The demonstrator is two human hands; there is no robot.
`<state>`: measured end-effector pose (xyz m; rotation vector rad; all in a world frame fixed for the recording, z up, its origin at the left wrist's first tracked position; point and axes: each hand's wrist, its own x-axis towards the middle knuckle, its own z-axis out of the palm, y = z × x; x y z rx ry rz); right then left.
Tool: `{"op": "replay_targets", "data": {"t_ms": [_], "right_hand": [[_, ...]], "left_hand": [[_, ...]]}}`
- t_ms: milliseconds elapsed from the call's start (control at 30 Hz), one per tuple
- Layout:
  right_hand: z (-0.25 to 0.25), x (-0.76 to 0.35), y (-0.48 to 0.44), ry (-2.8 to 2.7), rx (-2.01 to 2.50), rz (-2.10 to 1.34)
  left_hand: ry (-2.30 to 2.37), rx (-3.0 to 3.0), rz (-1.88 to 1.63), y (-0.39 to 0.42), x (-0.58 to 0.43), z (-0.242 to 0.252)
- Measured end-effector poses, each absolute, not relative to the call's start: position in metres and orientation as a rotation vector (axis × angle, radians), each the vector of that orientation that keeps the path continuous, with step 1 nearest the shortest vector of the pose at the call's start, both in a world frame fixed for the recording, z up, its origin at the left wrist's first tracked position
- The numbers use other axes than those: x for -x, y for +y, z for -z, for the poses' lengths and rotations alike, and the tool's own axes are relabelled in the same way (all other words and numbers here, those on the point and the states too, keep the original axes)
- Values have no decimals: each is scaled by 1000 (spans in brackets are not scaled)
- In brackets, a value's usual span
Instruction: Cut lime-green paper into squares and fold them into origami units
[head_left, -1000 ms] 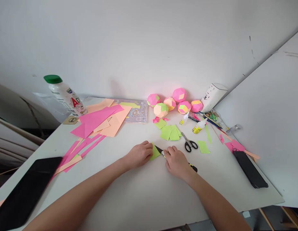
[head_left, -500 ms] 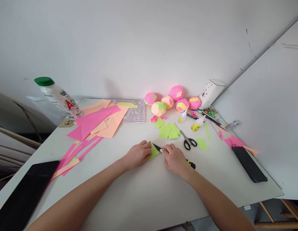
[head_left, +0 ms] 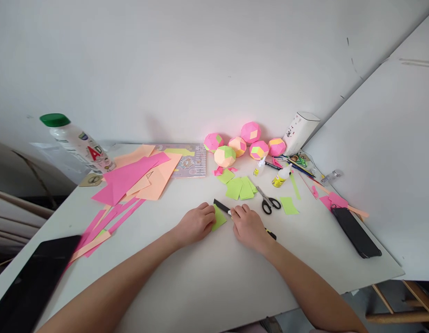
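Note:
My left hand (head_left: 198, 223), its fingers closed, grips the left side of a small green paper piece (head_left: 219, 219) on the white table. In my right hand (head_left: 248, 225) is a utility knife (head_left: 271, 234) with a black blade and a black and yellow handle; my fingers wrap round its middle. The blade points left and lies along the paper's upper right edge, its tip near my left fingers. Beyond the hands are several cut green paper pieces (head_left: 241, 188). Black-handled scissors (head_left: 268, 202) lie with blades apart, beside a single green piece (head_left: 289, 206).
Several faceted paper balls (head_left: 224, 156) sit by the wall, near two glue bottles (head_left: 281, 176) and a white tube (head_left: 302, 133). Pink and orange sheets (head_left: 131, 178), paper strips, a tablet (head_left: 34, 282) and a bottle (head_left: 81, 145) are left; a black phone (head_left: 356, 231) is right.
The view has shifted slightly. The knife blade has moved a little away from me and now shows more of its flat side. Both hands keep their holds.

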<state>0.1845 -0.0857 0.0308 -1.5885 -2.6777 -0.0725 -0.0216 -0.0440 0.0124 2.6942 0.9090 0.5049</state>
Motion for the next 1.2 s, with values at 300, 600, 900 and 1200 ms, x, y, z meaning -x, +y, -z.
{"op": "replay_targets", "data": {"t_ms": [300,600,900,1200], "right_hand": [[-28,-221,-95,-2609,1434,68],[-34,-227,-104,-2495,1477,99],[-29,-222,-107,-2575,1281,-101],[-25,-222,-109,-2582,1296,-119]], "left_hand": [[898,-2644,-711,-47,24,-3],[907,-2596,-730,-44,25,-5],[1137,-2572,-725,-43,25,2],[1141,-2541,-785,-40,26,5]]}}
